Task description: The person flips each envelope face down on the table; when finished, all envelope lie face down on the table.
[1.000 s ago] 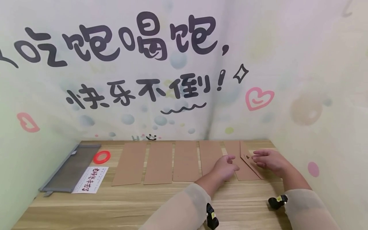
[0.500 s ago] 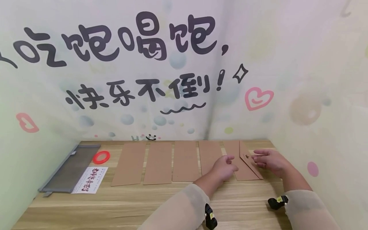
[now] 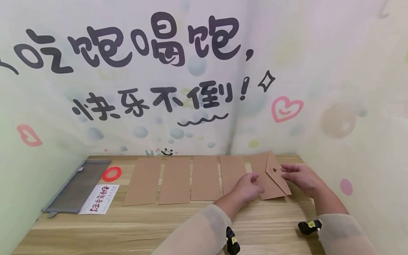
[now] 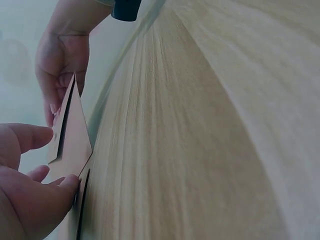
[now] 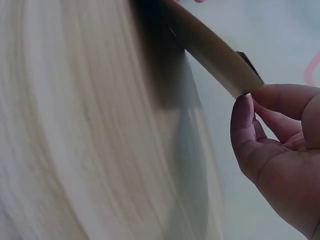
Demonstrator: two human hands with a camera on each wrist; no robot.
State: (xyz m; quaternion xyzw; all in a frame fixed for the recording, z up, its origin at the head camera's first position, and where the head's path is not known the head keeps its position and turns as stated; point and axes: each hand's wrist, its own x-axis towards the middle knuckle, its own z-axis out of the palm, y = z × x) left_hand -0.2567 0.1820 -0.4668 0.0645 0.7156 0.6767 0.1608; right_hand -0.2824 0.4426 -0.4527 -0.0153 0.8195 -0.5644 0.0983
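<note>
A brown kraft envelope, with a pointed flap and a small dark crown mark, is tilted up at the right end of a row. My right hand pinches its right edge between thumb and fingers, as the right wrist view shows with the envelope raised off the table. At the envelope's left side is my left hand, fingers apart. In the left wrist view, one digit of the left hand touches the envelope's lower edge, while another stands off its face.
Several more brown envelopes lie flat in a row to the left. Beyond them are a red ring, a white card with red writing and a grey mesh pouch. A printed curtain rises behind the wooden table.
The right edge of the rightmost envelope has lifted and the envelope has tilted, so its crown mark shows more. My right hand has risen slightly with it; the left hand has barely moved.
</note>
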